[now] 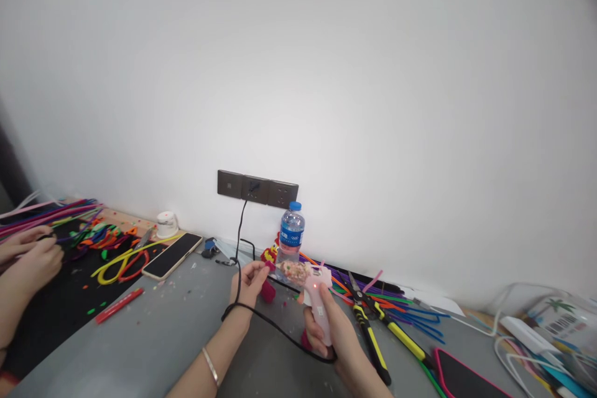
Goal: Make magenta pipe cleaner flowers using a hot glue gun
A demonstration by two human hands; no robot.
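My right hand (336,336) is wrapped round the grip of a pink hot glue gun (317,298), whose small red light is on. Its nozzle points left at a small multicoloured fuzzy piece (295,271). My left hand (249,283), a thin bangle on its wrist, pinches that piece at its left end. The gun's black cable (261,317) loops over my left wrist and runs up to the dark wall socket (257,189). A red and yellow pipe-cleaner figure (269,257) stands just behind my left hand.
A water bottle (291,235) stands by the wall. Yellow-handled pliers (370,336) and loose pipe cleaners (401,311) lie at the right, with a pink-edged phone (461,379). At the left: another phone (171,255), a red pen (119,305), and another person's hands (28,261) on pipe cleaners.
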